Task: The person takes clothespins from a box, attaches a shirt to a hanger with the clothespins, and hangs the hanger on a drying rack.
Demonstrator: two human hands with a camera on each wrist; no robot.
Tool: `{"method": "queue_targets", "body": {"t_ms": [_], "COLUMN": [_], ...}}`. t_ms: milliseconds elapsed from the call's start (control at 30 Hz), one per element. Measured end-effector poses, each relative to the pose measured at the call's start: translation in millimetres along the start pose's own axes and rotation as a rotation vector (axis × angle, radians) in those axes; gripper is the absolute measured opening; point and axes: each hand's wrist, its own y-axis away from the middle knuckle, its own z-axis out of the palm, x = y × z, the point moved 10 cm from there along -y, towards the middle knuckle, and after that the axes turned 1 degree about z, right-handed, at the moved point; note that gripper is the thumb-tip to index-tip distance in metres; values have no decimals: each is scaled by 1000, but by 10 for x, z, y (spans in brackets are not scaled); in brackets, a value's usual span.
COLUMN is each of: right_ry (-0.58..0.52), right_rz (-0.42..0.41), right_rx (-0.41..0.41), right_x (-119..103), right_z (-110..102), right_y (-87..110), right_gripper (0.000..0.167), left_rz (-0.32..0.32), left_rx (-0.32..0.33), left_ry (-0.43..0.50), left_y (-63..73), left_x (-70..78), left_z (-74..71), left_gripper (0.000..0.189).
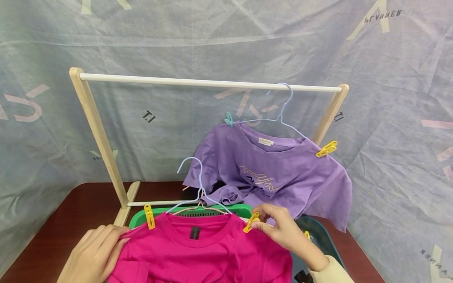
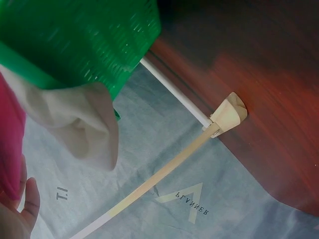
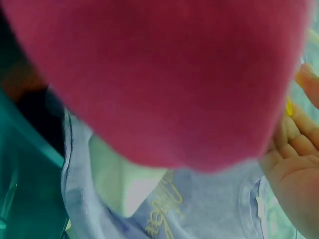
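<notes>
A pink T-shirt [image 1: 198, 251] on a light blue hanger [image 1: 201, 177] is held up in front. My left hand [image 1: 93, 251] grips its shoulder at the left, fingers over the cloth; in the left wrist view part of that hand [image 2: 20, 214] shows beside the pink fabric. One yellow clothespin [image 1: 150, 217] is on that same shoulder. With thumb and fingers, my right hand [image 1: 277, 226] pinches another yellow clothespin [image 1: 249, 223] at the opposite shoulder, close to the collar. In the right wrist view, pink cloth [image 3: 164, 79] hides much of the scene beside the right hand [image 3: 299, 169].
Behind, a rack with a white rail [image 1: 177, 81] carries a purple T-shirt [image 1: 226, 157] on a blue hanger, pegged with teal [image 1: 229, 119] and yellow [image 1: 326, 149] clothespins. A green basket [image 1: 138, 217] stands behind the pink shirt, a dark teal bin [image 1: 318, 232] at right.
</notes>
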Motion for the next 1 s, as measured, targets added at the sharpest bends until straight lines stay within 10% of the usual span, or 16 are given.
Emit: {"method": "queue_targets", "body": {"t_ms": [267, 567, 1000], "right_ry": [1, 83, 92], "right_rz": [8, 16, 89], "right_rx": [-115, -216, -235], "right_x": [87, 119, 231], "right_z": [46, 53, 23], "right_y": [119, 314, 465], "right_gripper": [60, 23, 11], "left_rz": [1, 11, -18], "left_rx": [-19, -17, -32], "left_ry": [-9, 43, 28], "left_y": [19, 19, 59], "left_x": [-2, 11, -22], "left_z": [23, 25, 52], "left_gripper": [42, 42, 42]}}
